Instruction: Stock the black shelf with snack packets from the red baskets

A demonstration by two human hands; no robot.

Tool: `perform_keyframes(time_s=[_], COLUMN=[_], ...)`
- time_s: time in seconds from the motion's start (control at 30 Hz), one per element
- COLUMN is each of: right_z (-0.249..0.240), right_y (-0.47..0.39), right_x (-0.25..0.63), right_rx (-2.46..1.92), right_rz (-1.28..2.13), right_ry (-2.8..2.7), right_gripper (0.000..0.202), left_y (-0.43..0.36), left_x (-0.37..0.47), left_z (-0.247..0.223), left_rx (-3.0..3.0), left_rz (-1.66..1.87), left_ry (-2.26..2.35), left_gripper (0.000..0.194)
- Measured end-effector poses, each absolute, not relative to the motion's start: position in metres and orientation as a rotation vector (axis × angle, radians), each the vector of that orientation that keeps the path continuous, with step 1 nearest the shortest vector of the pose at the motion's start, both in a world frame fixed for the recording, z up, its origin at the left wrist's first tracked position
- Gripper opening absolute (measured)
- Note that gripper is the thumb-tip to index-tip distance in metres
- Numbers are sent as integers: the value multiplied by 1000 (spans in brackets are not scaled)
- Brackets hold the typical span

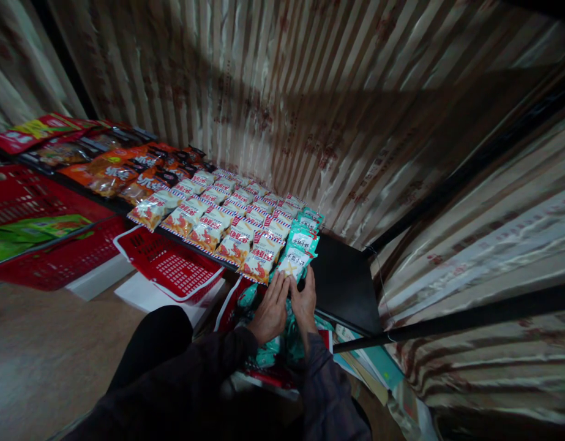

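Both hands are at the lower edge of a teal-and-white snack packet (pixel 293 263) at the front edge of the black shelf (pixel 349 282). My left hand (pixel 269 313) has its fingers along the packet's left lower corner. At the right lower corner, my right hand (pixel 304 301) grips with thumb and fingers. Behind this packet, more teal packets (pixel 305 239) lie overlapped in a row running back to the curtain. Directly under my hands, a red basket (pixel 227 304) holds several more teal packets (pixel 266 354), partly hidden by my wrists.
Left of the teal row lie rows of white-and-red snack packets (pixel 239 236), then orange packets (pixel 112 174). Red baskets (pixel 169 260) stand below the shelf. A striped curtain (pixel 264 92) hangs behind. A black metal post (pixel 470 165) rises at right, near papers (pixel 378 361).
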State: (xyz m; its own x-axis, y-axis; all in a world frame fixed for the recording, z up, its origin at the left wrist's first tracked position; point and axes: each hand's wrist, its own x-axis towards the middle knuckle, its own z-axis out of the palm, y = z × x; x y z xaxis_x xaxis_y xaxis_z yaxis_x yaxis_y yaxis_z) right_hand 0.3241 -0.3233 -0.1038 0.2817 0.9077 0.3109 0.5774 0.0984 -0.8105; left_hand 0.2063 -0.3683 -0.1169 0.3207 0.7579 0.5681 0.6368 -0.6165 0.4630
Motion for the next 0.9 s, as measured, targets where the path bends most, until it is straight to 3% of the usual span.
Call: perform_keyframes(time_s=[0.57, 0.9], right_z=[-106, -98], right_y=[-342, -373], right_x=[327, 309], right_rx=[-1603, -1500], right_rz=[264, 130], right_ry=[-1411, -1391], right_gripper=[79, 63], left_y=[-373, -383], left_x=[205, 196], left_z=[-119, -122], left_rx=[2416, 2382], left_rz=[1198, 1255], left_ry=[1262, 1262], left_gripper=[84, 82])
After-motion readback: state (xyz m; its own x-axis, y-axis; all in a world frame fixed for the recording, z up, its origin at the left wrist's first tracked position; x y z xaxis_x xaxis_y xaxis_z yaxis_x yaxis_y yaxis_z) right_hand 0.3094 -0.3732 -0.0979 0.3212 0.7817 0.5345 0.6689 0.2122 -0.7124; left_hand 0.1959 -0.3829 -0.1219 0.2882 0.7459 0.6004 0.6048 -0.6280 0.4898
